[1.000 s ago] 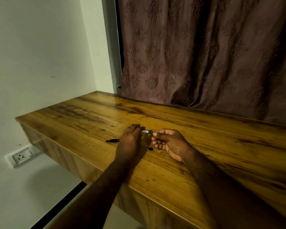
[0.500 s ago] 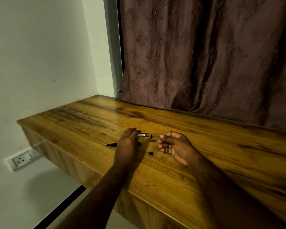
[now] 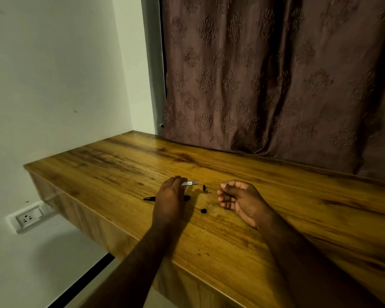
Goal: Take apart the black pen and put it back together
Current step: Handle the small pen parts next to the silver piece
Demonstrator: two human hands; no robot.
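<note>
Head: left hand (image 3: 170, 194) palm-down, gripping barrel (image 3: 189, 183)

This is looking like a room in a home — a bedroom or study corner rather than a workshop or office. A wall-mounted wooden desk (image 3: 231, 174) with a glossy grain finish is filling the lower half of the frame, floating off the floor. A heavy mauve curtain (image 3: 276, 74) with an embossed floral pattern is hanging across the upper right, its hem touching the desk's back edge. A plain pale wall (image 3: 53, 74) is taking up the upper left, and a white wall socket (image 3: 28, 217) is sitting at the lower left — dim, domestic lighting throughout.
</note>
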